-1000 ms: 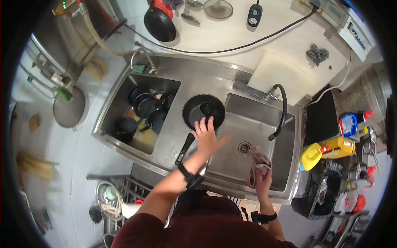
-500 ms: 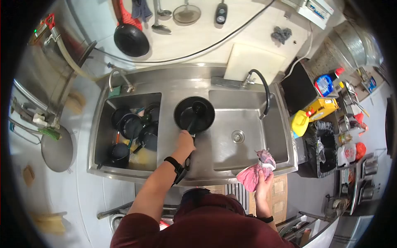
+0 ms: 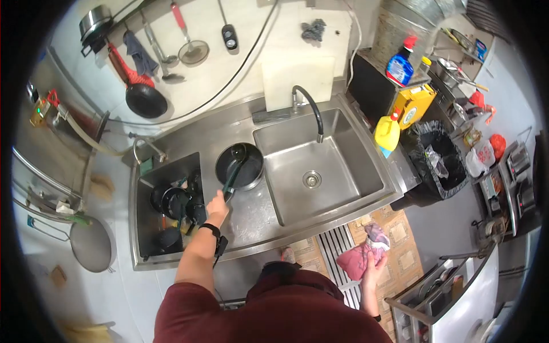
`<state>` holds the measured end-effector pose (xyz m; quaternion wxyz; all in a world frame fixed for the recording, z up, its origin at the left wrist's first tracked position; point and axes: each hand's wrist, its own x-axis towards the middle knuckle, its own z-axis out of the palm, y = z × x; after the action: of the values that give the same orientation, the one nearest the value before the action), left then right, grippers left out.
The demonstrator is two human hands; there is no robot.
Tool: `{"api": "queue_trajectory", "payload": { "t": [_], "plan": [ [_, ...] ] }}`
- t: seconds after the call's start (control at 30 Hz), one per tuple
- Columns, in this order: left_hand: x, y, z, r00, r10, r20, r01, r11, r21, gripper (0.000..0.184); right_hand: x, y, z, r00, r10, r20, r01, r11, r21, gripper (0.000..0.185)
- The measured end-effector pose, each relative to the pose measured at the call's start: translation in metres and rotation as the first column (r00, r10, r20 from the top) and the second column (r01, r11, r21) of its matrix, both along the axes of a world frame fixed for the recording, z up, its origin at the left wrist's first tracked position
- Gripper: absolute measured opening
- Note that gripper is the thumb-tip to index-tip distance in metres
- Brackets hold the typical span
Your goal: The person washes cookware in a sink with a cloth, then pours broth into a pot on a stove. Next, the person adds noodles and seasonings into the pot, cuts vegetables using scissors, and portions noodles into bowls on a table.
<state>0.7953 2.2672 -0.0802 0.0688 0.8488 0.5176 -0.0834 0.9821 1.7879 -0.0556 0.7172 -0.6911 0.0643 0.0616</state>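
Observation:
My left hand (image 3: 217,207) is closed at the near side of a dark pan (image 3: 251,171) on the steel strip between the two basins. A dark green-handled ladle (image 3: 233,171) lies with its bowl in the pan. Both handles run together at my fingers, which partly hide them. My right hand (image 3: 373,270) is closed around a bunched pink cloth (image 3: 355,260) with a white band, held in front of the sink above the floor mat (image 3: 403,243).
The left basin (image 3: 150,206) holds several dark pans and utensils. In the right basin (image 3: 297,197) is a drain, with a black faucet (image 3: 313,103) above. A yellow bottle (image 3: 387,132) and a lined bin (image 3: 437,188) stand right. An open drawer (image 3: 440,286) juts out lower right.
The camera view has turned, so the sink appears tilted. My right hand with the pink cloth has moved from the sink's front edge to over the floor. The pan stays between the basins.

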Motion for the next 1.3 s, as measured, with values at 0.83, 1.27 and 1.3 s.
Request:
{"api": "queue_trajectory", "payload": {
  "t": [0.83,1.27,1.3],
  "plan": [
    [0.074,-0.219,0.156,0.695,0.706,0.135,0.396,-0.218,-0.892,0.015,0.055,-0.015,0.074,0.814,0.505,0.287,-0.571,0.786,0.238,0.057],
    [0.193,-0.293,0.181,0.846,0.446,0.292,0.410,-0.195,-0.891,0.049,0.121,0.056,0.158,0.557,0.478,0.679,0.327,0.625,-0.709,0.049],
    [0.198,-0.294,0.187,0.858,0.420,0.297,0.407,-0.202,-0.891,0.052,0.134,0.058,0.169,0.576,0.412,0.706,0.392,0.619,-0.681,0.042]
  ]
}}
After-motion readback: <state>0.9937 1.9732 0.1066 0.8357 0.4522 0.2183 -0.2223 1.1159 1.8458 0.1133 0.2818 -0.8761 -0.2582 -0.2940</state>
